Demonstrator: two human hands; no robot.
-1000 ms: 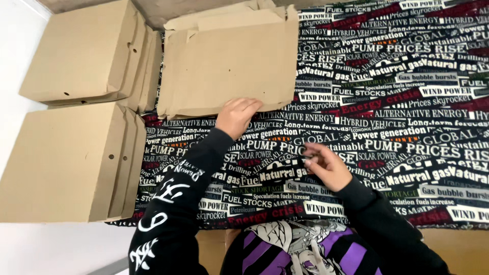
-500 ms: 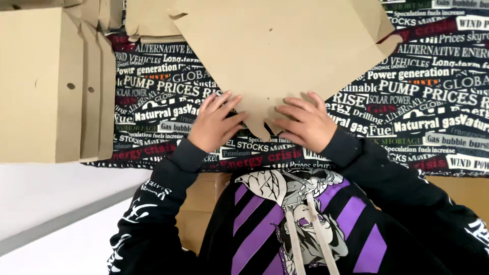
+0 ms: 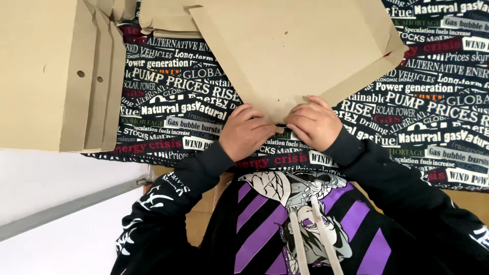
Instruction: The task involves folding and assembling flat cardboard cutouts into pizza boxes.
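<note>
Left hand: the left hand (image 3: 247, 131) sits at the near corner of the flat cardboard sheet (image 3: 295, 56), fingers curled and grasping its edge.
Right hand: the right hand (image 3: 313, 122) is just beside the left, almost touching it, fingers clenched on the same corner of the sheet.
Cardboard sheet: a tan, unfolded box blank, tilted so one corner points toward the person; it lies over the surface, and its far part runs out of the top of the view.
Surface: the surface is covered with a dark cloth (image 3: 173, 107) printed all over with white and red lettering.
Stack: folded tan boxes (image 3: 56, 76) with small round holes lie at the left, well apart from the hands.
Clothing: black sleeves (image 3: 168, 203) with white markings.
</note>
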